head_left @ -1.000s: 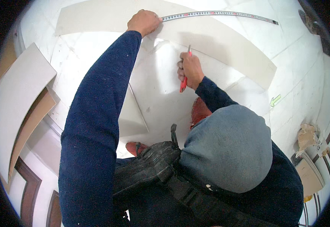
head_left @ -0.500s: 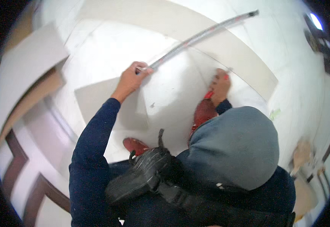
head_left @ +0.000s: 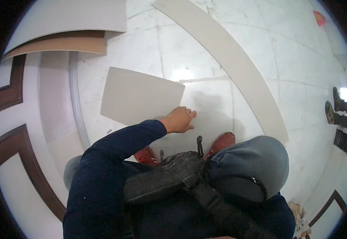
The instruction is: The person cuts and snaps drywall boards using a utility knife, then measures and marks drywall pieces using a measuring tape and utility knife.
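Observation:
My left hand [head_left: 179, 119] reaches out over the white marble floor [head_left: 205, 47] in a dark blue sleeve, fingers loosely spread, with nothing visible in it. It hangs just right of a pale beige rectangular sheet [head_left: 141, 95] lying flat on the floor. A long curved beige strip [head_left: 229, 59] runs from the top centre down to the right. My right hand is hidden. My red shoes [head_left: 221, 141] show below the hand, above a black bag [head_left: 161, 179] on my chest and a grey hood [head_left: 253, 167].
Pale and brown boards [head_left: 62, 24] are stacked at the upper left. Dark brown inlay bands [head_left: 6, 91] curve along the left floor. Another person's shoes [head_left: 336, 107] stand at the right edge, beside a dark mat [head_left: 342, 139].
The view has swung away from the floor work. The long metal ruler and the red tool are gone from view, and my left hand now holds nothing. My right hand has dropped out of sight.

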A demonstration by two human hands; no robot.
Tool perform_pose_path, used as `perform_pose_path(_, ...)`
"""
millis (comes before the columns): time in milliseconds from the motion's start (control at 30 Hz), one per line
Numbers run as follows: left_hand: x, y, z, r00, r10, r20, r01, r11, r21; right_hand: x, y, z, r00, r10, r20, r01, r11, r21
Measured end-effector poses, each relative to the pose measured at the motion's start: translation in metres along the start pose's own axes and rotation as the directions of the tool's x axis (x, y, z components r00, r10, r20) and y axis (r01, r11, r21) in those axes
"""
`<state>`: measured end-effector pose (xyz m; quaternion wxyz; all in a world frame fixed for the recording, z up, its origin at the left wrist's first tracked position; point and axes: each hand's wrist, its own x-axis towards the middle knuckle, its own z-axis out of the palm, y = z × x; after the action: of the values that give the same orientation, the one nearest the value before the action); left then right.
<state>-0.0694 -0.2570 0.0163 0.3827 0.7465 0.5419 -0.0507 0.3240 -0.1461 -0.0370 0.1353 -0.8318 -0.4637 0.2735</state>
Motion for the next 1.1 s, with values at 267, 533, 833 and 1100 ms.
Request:
perform_pose_path(267, 0.020, 0.023, 0.066, 0.901, 0.361, -0.242, -0.313, 0.925, 0.214, 0.028, 0.008, -0.013, 1.000, -0.013, -0.012, 0.010, 0.982, -0.187)
perform_pose_path(533, -0.020, 0.009, 0.052, 0.868, 0.450, -0.210, -0.396, 0.882, 0.255, 0.014, -0.009, -0.008, 0.992, -0.035, 0.124, 0.082, 0.911, -0.404)
perform_pose_path(833, -0.004, 0.013, 0.003, 0.966, 0.177, -0.187, -0.208, 0.966, -0.157, -0.055, -0.114, -0.004, 0.812, -0.429, 0.396, 0.462, 0.887, 0.014)
perform_pose_path(1100, 0.066, 0.052, -0.045, 0.881, -0.474, -0.003, 0.051, 0.100, -0.994, -0.098, -0.170, 0.023, 0.518, -0.225, 0.825, -0.119, 0.937, 0.330)
